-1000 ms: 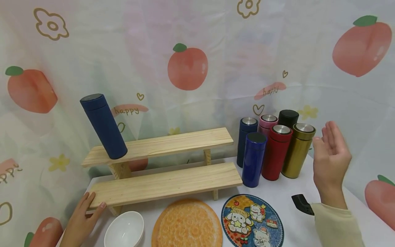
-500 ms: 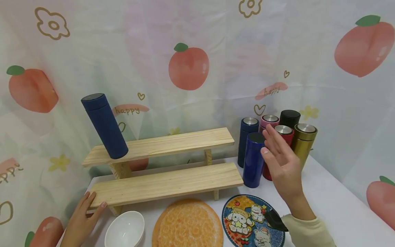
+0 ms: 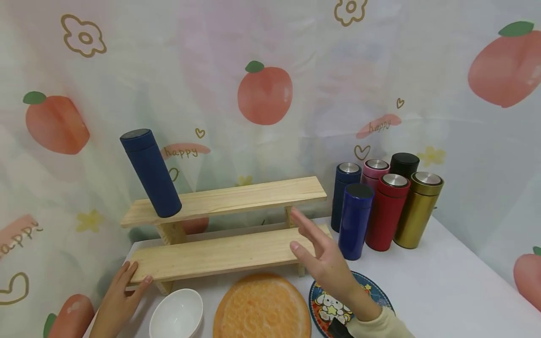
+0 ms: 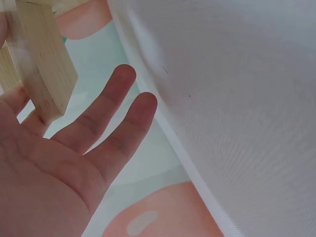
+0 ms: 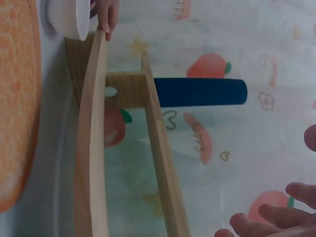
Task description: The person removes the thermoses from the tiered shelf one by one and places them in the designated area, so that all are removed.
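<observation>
A two-tier wooden shelf stand (image 3: 228,253) stands before the backdrop. My left hand (image 3: 118,298) holds the left end of its lower board, thumb at the front edge; in the left wrist view two fingers (image 4: 131,116) stick out straight beside the wood. A dark blue thermos bottle (image 3: 151,173) stands at the left of the upper board. My right hand (image 3: 327,267), fingers extended and holding nothing, overlaps the lower board's right end and a round blue cartoon mat (image 3: 376,293). Right of the stand are a shiny blue bottle (image 3: 356,223), a red one (image 3: 386,213) and a gold one (image 3: 418,211).
Behind those bottles stand a navy (image 3: 346,192), a pink (image 3: 375,171) and a black bottle (image 3: 404,163). A white bowl (image 3: 177,314) and a round mat printed like flatbread (image 3: 262,310) lie in front of the stand. A peach-print cloth (image 3: 270,155) hangs behind.
My right hand has swept left from beside the gold bottle, across the bottles, to the right end of the lower board. The left hand stays on the stand; the view shifts slightly.
</observation>
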`<state>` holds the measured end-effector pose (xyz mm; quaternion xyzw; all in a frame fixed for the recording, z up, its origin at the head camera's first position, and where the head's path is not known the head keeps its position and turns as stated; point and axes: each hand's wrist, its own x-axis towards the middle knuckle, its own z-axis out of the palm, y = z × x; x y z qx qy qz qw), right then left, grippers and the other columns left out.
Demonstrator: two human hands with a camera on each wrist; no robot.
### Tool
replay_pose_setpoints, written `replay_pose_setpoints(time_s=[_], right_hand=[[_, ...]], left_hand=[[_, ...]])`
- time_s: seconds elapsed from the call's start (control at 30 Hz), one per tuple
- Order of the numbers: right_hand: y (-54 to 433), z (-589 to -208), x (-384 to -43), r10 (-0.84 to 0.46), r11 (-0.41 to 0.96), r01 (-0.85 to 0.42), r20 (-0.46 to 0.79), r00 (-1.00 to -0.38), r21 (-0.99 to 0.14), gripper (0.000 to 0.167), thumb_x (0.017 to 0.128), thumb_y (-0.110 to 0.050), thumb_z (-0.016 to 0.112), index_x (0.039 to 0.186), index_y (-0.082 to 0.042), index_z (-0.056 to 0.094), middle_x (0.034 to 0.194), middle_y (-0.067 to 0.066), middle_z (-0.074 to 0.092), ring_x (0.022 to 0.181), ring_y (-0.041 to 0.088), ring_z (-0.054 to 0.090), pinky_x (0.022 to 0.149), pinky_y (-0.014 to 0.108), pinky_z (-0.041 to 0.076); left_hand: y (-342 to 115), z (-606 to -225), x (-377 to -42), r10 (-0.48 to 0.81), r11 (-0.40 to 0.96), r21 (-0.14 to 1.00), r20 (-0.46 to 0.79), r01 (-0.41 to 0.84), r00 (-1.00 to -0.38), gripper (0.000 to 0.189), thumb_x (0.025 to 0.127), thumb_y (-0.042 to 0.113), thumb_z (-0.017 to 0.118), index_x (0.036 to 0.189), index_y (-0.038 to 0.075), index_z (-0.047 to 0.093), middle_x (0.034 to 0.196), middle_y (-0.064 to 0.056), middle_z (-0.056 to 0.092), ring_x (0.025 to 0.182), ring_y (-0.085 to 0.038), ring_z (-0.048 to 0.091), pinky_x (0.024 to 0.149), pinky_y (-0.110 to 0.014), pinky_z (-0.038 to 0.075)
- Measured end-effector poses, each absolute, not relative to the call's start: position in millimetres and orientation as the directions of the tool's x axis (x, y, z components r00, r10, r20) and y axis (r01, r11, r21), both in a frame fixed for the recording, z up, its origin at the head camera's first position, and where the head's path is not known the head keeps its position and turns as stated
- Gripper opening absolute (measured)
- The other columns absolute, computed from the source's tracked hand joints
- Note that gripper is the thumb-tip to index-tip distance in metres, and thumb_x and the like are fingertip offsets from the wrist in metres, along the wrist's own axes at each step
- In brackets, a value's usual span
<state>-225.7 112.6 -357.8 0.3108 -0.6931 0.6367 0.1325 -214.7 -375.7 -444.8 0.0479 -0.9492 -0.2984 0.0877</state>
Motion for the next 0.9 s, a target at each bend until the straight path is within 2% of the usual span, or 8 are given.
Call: replay_pose_setpoints(time_s=[0.07, 0.13, 0.23, 0.3, 0.57, 0.67, 0.77, 0.9], right_hand=[[101.4, -363.1, -227.3, -0.313, 0.009, -0.576, 0.545, -0.778, -0.817, 0.059, 0.109, -0.005, 0.058, 0.165, -0.005, 0.040, 0.169, 0.014, 0.038, 0.153, 0.042, 0.036, 0.117, 0.027, 0.042], [88.4, -365.6, -230.4, -0.348, 0.014, -0.559, 0.520, -0.780, -0.829, 0.059, 0.109, -0.008, 0.059, 0.165, -0.006, 0.041, 0.168, 0.012, 0.040, 0.153, 0.040, 0.037, 0.118, 0.037, 0.043], [67.6, -366.4, -236.5, -0.380, 0.007, -0.527, 0.485, -0.788, -0.850, 0.059, 0.109, -0.012, 0.061, 0.164, -0.006, 0.042, 0.166, 0.011, 0.044, 0.152, 0.036, 0.040, 0.122, 0.052, 0.037], [53.4, -365.7, -240.5, -0.397, -0.006, -0.498, 0.459, -0.795, -0.867, 0.060, 0.108, -0.015, 0.062, 0.164, -0.006, 0.042, 0.166, 0.011, 0.045, 0.152, 0.035, 0.041, 0.124, 0.057, 0.031], [-2.8, -354.8, -255.3, -0.418, -0.033, -0.404, 0.380, -0.825, -0.914, 0.066, 0.106, -0.029, 0.065, 0.165, -0.012, 0.042, 0.167, 0.009, 0.043, 0.152, 0.030, 0.042, 0.121, 0.055, 0.039], [-21.9, -349.1, -263.0, -0.425, -0.030, -0.376, 0.352, -0.834, -0.926, 0.069, 0.104, -0.033, 0.068, 0.166, -0.018, 0.041, 0.168, 0.002, 0.041, 0.152, 0.024, 0.042, 0.120, 0.052, 0.041], [-39.4, -343.2, -271.8, -0.432, -0.013, -0.371, 0.339, -0.836, -0.929, 0.071, 0.103, -0.035, 0.070, 0.167, -0.020, 0.040, 0.170, -0.002, 0.039, 0.152, 0.024, 0.043, 0.122, 0.050, 0.039], [-60.7, -335.3, -284.6, -0.431, 0.034, -0.396, 0.344, -0.834, -0.918, 0.075, 0.102, -0.038, 0.070, 0.167, -0.019, 0.039, 0.170, 0.000, 0.037, 0.152, 0.029, 0.043, 0.120, 0.050, 0.041]], left_hand=[[-374.8, -448.5, -213.8, -0.144, 0.816, 0.576, 0.139, -0.039, -0.980, 0.082, 0.109, 0.042, 0.064, 0.157, -0.017, 0.034, 0.163, -0.044, 0.021, 0.144, -0.067, 0.030, 0.105, -0.070, 0.047], [-374.5, -449.7, -213.4, -0.149, 0.817, 0.575, 0.136, -0.045, -0.979, 0.082, 0.109, 0.043, 0.064, 0.157, -0.017, 0.034, 0.163, -0.043, 0.022, 0.143, -0.066, 0.032, 0.104, -0.069, 0.048], [-374.4, -449.0, -213.9, -0.158, 0.813, 0.579, 0.122, -0.059, -0.980, 0.084, 0.109, 0.044, 0.064, 0.158, -0.016, 0.033, 0.165, -0.042, 0.021, 0.144, -0.064, 0.033, 0.105, -0.068, 0.048], [-374.4, -447.7, -214.6, -0.162, 0.809, 0.583, 0.109, -0.069, -0.981, 0.085, 0.109, 0.045, 0.063, 0.159, -0.015, 0.032, 0.166, -0.042, 0.019, 0.145, -0.063, 0.032, 0.107, -0.069, 0.047], [-372.7, -442.9, -213.5, -0.174, 0.806, 0.587, 0.103, -0.082, -0.979, 0.086, 0.109, 0.047, 0.063, 0.161, -0.014, 0.031, 0.167, -0.040, 0.018, 0.144, -0.060, 0.036, 0.105, -0.063, 0.051], [-370.9, -442.8, -212.9, -0.178, 0.799, 0.597, 0.114, -0.075, -0.977, 0.085, 0.109, 0.045, 0.064, 0.160, -0.014, 0.032, 0.167, -0.040, 0.019, 0.144, -0.059, 0.038, 0.103, -0.061, 0.052], [-369.9, -443.8, -213.1, -0.181, 0.800, 0.596, 0.133, -0.067, -0.974, 0.083, 0.108, 0.044, 0.065, 0.159, -0.014, 0.034, 0.167, -0.039, 0.021, 0.144, -0.059, 0.039, 0.102, -0.060, 0.054], [-369.7, -445.0, -213.0, -0.185, 0.803, 0.592, 0.150, -0.062, -0.971, 0.080, 0.108, 0.041, 0.066, 0.158, -0.014, 0.036, 0.166, -0.039, 0.023, 0.143, -0.058, 0.040, 0.100, -0.059, 0.055]])
